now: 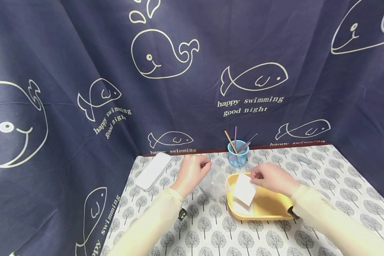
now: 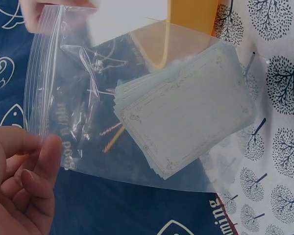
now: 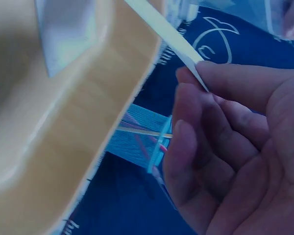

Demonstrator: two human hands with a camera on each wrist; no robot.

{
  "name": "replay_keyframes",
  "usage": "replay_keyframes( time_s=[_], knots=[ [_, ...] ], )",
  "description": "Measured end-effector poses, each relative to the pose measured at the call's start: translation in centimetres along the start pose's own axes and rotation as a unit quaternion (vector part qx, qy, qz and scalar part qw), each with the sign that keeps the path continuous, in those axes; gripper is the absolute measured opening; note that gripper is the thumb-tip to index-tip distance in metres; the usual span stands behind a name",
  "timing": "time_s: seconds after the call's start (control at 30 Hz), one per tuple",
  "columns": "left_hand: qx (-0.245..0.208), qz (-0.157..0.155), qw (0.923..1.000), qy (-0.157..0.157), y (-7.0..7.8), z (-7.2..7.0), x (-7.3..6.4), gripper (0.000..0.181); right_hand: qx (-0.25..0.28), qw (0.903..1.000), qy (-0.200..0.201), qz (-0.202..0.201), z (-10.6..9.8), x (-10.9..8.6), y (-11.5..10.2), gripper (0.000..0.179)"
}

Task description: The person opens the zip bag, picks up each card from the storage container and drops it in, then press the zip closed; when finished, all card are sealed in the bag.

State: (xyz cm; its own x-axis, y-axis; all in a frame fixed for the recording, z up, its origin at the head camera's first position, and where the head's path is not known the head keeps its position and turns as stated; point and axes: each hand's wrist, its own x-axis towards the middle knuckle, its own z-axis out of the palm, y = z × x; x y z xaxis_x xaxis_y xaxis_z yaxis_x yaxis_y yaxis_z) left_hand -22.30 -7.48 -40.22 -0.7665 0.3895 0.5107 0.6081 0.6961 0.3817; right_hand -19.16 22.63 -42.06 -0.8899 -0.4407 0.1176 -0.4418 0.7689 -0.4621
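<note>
My left hand [image 1: 192, 174] pinches a clear zip bag [image 2: 83, 156] near its zip edge, left of the yellow tray [image 1: 270, 217]. A fanned stack of pale cards [image 2: 186, 115] with ornate printed borders appears inside the bag in the left wrist view. Over the tray, my right hand [image 1: 273, 179] holds a white card or thin stack of cards [image 1: 245, 189] between thumb and fingers. It shows nearly edge-on in the right wrist view, so how many sheets it has I cannot tell. More white cards [image 1: 243, 208] lie below in the tray's left part.
Behind the tray stands a blue mesh cup [image 1: 238, 160] with several pencils. A white case [image 1: 153, 171] lies at the table's back left and a small grey object [image 1: 304, 160] at the back right. Dark blue curtain [image 1: 204, 106] hangs around the tree-patterned table.
</note>
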Motion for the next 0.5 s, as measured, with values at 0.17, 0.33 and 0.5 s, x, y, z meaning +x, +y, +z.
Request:
replay_keyframes(
  time_s=[0.17,0.33,0.5],
  knots=[
    [0.000,0.002,1.0000,0.003,0.0,0.0,0.0,0.010,0.004,0.9987,0.049,0.011,-1.1,-1.0,-0.7,0.006],
    [0.004,0.007,0.9999,0.008,0.0,0.1,0.1,0.010,0.006,0.9965,0.082,0.014,-2.2,-1.8,-1.5,0.004],
    [0.001,0.009,0.9999,0.009,-0.1,0.0,0.2,0.011,-0.010,0.9935,0.113,0.005,-3.5,-2.0,-2.8,0.005]
  ],
)
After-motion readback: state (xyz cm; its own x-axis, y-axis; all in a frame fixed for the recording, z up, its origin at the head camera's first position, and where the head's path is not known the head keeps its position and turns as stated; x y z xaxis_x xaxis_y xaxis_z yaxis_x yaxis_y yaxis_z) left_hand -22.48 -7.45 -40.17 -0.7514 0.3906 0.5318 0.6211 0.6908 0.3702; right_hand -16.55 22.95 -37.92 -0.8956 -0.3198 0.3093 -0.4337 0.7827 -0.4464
